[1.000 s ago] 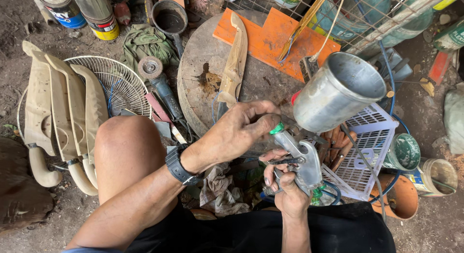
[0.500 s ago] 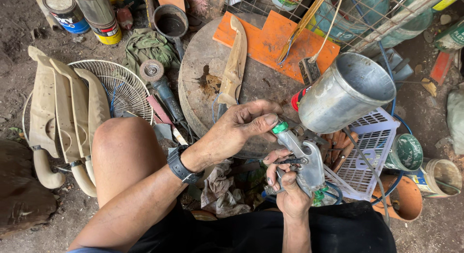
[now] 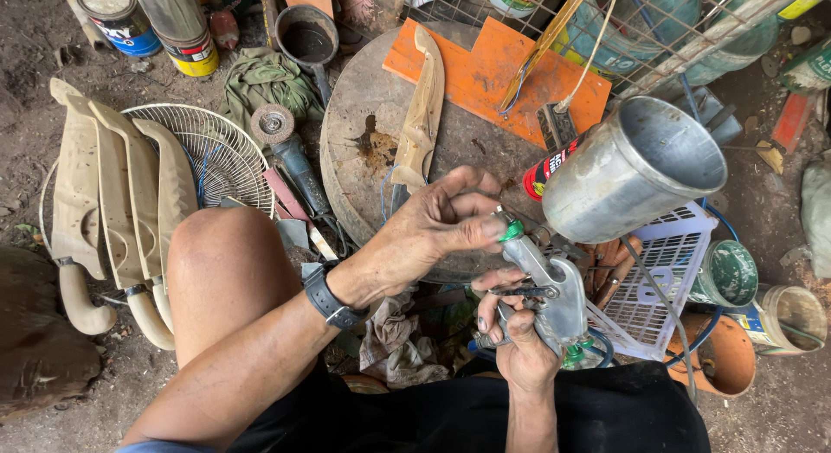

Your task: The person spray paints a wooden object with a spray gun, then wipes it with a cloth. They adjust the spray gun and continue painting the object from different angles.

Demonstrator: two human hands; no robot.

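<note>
Spray gun is clamped in right hand, low and central. Left hand is pinched on green knob above it. Metal cup, tilted beyond the knob, could swing or spill if grip is loosened.

The silver spray gun with a dull brushed-metal cup has a smooth, faintly shiny cast-metal body and a glossy green plastic knob. Far behind it, the round grey slab looks rough and matt, stained rust-brown, and the flat orange board on it is matt painted wood. At left, the beige carved wooden pieces look sanded and matt, beside a thin white wire fan guard.
</note>
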